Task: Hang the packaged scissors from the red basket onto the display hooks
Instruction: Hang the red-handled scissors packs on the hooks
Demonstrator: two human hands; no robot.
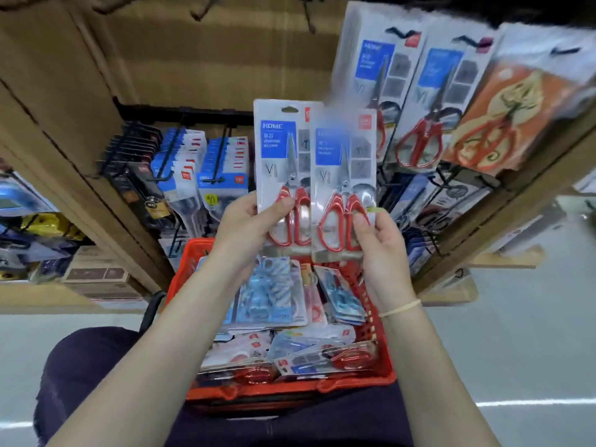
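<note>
a person holds up two packaged scissors side by side above a red basket (377, 333) that rests on the lap and is full of more packs. the left hand (245, 227) pinches the lower edge of the left pack (280, 150); the right hand (377, 253) pinches the lower edge of the right pack (343, 175), which overlaps it slightly. both packs stand upright, long axis vertical, hang-holes at the top. matching red-handled scissors packs (419, 101) already hang on display hooks up and to the right, nearer the right hand, so that hand probably hangs its pack first.
</note>
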